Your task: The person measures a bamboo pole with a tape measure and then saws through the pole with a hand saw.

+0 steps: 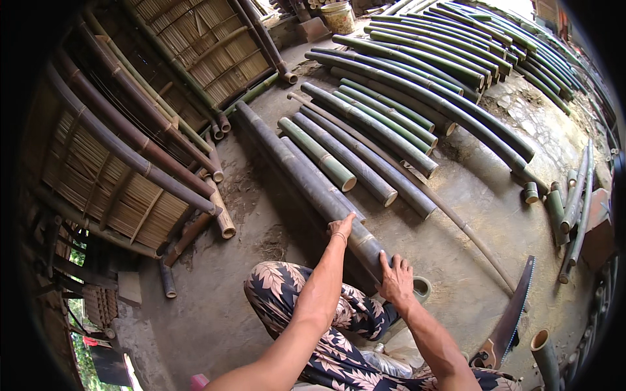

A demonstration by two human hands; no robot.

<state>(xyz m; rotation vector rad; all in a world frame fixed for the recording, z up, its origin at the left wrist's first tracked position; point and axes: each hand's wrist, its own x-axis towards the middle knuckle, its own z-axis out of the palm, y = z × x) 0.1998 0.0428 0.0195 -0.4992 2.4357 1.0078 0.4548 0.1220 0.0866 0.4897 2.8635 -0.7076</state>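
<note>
A thick dark bamboo pole (297, 171) runs from the far left down to my lap at a slant. My left hand (341, 225) is closed around it, thumb and forefinger pointing along its side. Nearer to me, my right hand (396, 279) holds the pole close to its near end, fingers lying over the surface. Beside the right wrist shows a pale-rimmed round opening (424, 288); whether it belongs to this pole I cannot tell. A handsaw (513, 311) with a wooden handle stands slanted at the right, blade upward, apart from both hands.
Several cut bamboo lengths (319, 153) lie on the concrete floor ahead, with rows of green poles (424, 52) behind. A thin pole (466, 228) crosses toward the saw. An upright bamboo piece (542, 345) is at lower right. Framed bamboo panels (111, 182) lean at left.
</note>
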